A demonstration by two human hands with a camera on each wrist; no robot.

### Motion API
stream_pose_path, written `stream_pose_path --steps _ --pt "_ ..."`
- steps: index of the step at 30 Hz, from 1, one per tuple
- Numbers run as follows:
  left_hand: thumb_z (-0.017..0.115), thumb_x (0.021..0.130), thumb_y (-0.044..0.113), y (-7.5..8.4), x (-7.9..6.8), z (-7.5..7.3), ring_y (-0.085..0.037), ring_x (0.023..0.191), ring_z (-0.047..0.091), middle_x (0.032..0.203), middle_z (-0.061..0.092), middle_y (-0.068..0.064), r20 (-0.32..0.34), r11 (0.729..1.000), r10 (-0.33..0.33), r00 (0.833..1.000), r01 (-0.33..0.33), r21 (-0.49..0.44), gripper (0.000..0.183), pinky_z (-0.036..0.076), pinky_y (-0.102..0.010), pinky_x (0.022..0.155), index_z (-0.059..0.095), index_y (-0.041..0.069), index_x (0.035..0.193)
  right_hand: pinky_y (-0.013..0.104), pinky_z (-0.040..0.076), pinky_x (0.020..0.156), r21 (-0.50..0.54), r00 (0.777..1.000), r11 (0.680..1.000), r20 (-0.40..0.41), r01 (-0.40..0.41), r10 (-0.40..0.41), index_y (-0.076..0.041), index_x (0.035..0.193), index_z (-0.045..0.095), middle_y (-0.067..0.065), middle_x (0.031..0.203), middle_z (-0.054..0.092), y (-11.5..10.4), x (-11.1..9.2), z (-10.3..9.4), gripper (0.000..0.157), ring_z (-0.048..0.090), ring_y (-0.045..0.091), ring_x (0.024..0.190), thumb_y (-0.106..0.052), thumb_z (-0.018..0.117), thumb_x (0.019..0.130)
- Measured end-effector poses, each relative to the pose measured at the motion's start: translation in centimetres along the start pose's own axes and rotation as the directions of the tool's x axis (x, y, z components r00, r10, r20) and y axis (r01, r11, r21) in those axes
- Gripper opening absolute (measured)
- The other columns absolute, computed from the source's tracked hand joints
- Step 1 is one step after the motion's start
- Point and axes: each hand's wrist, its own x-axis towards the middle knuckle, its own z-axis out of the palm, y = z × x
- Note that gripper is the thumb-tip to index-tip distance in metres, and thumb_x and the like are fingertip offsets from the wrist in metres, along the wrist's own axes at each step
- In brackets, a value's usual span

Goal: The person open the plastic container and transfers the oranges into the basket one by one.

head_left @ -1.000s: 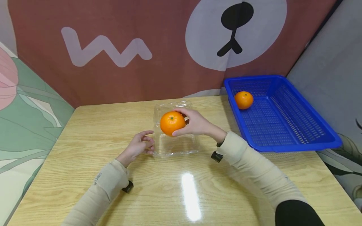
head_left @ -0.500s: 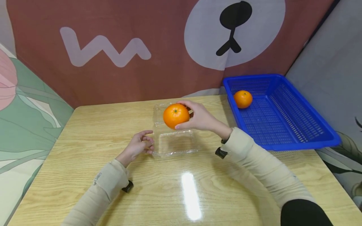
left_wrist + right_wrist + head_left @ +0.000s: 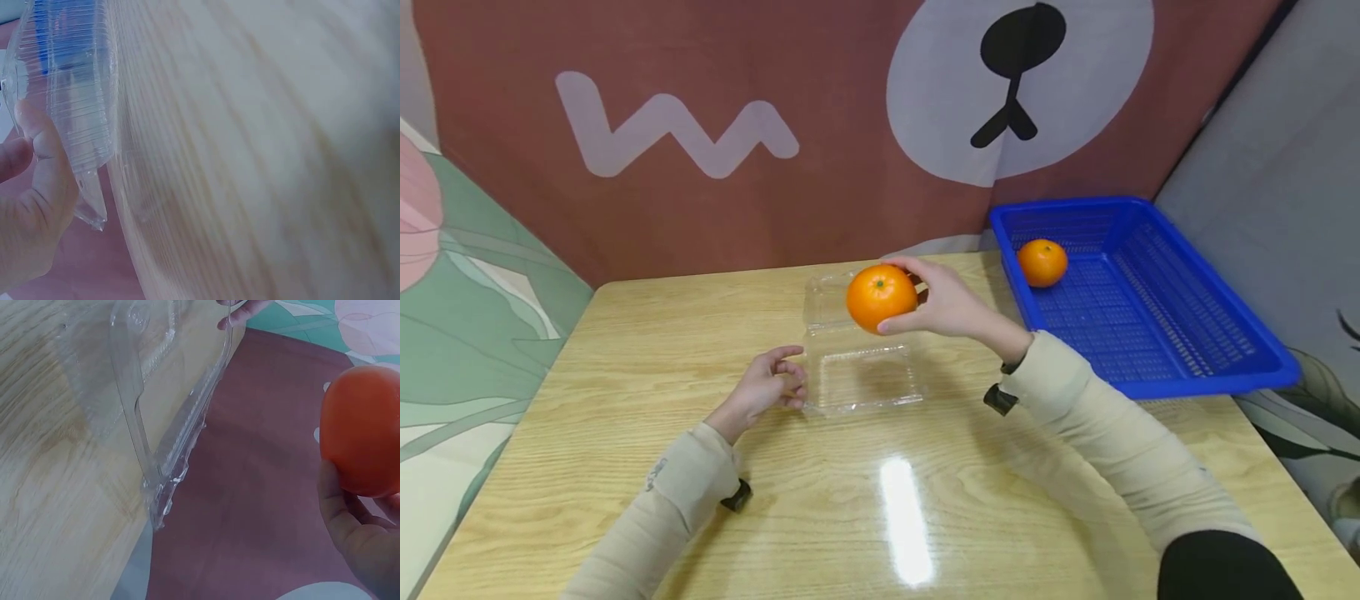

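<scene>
An orange (image 3: 880, 300) is gripped in my right hand (image 3: 953, 302), thumb in front and fingers behind, raised over the far half of a clear plastic clamshell container (image 3: 868, 379). The container lies opened out on the table, with its hinge line across the middle. In the right wrist view the orange (image 3: 365, 428) is well apart from the container's rim (image 3: 134, 400). My left hand (image 3: 763, 386) is at the container's left edge; in the left wrist view its thumb and bent index finger (image 3: 47, 147) pinch the rim.
A blue plastic basket (image 3: 1157, 333) with perforated sides stands at the right of the wooden table (image 3: 647, 350). Inside its left end sits a second orange (image 3: 1042, 262). A brown cloth (image 3: 700, 208) with printed shapes hangs along the table's far edge.
My right hand has moved up and to the right with the orange, from over the container's middle to over its far right part. The left hand and the container have stayed put.
</scene>
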Motion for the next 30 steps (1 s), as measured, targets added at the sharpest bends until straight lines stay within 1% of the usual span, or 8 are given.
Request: stream_pose_path --steps 6,12,17,21,30 --pt "0.045 0.090 -0.008 0.1 0.1 -0.1 -0.017 0.069 0.056 0.094 0.048 -0.016 0.004 1.000 0.007 1.000 -0.007 -0.001 0.055 0.054 -0.026 0.059 0.019 -0.007 0.139 0.034 0.052 0.074 -0.002 1.000 1.000 -0.003 0.000 0.000 -0.008 0.128 0.049 0.009 0.116 0.055 -0.2 -0.1 -0.6 0.071 0.052 0.022 0.096 -0.021 0.082 0.066" --pt "0.045 0.090 -0.008 0.2 0.1 0.0 -0.018 0.069 0.056 0.093 0.048 -0.015 0.007 1.000 0.004 1.000 -0.004 -0.002 0.055 0.054 -0.026 0.059 0.020 -0.007 0.139 0.034 0.052 0.075 -0.009 1.000 1.000 -0.019 -0.002 0.002 -0.008 0.127 0.049 0.009 0.114 0.056 -0.3 -0.1 -1.2 0.069 0.052 0.023 0.096 -0.021 0.081 0.068" --pt "0.045 0.090 -0.008 0.2 0.0 -0.1 -0.019 0.070 0.056 0.093 0.048 -0.015 0.008 1.000 -0.003 1.000 0.003 -0.005 0.055 0.054 -0.027 0.060 0.019 -0.007 0.139 0.036 0.051 0.078 -0.016 0.999 0.999 -0.032 -0.033 0.032 -0.008 0.129 0.047 0.008 0.115 0.054 -0.5 -0.1 -1.7 0.071 0.050 0.023 0.099 -0.021 0.081 0.067" --pt "0.045 0.090 -0.008 0.2 0.0 -0.1 -0.021 0.071 0.056 0.093 0.048 -0.015 0.008 1.000 -0.003 1.000 0.003 -0.001 0.055 0.054 -0.027 0.060 0.020 -0.007 0.139 0.036 0.051 0.079 -0.021 0.997 0.998 -0.056 -0.055 0.054 -0.009 0.129 0.047 0.008 0.116 0.054 -0.6 -0.2 -2.0 0.073 0.050 0.021 0.100 -0.022 0.081 0.066" --pt "0.044 0.091 -0.008 0.3 -0.1 -0.1 -0.021 0.071 0.055 0.092 0.048 -0.014 0.010 1.000 -0.006 1.000 0.006 0.003 0.054 0.054 -0.026 0.059 0.020 -0.007 0.139 0.035 0.052 0.078 -0.026 0.991 0.997 -0.120 -0.066 0.063 -0.010 0.128 0.048 0.008 0.114 0.056 -0.8 -0.5 -3.3 0.072 0.052 0.021 0.098 -0.023 0.082 0.066"
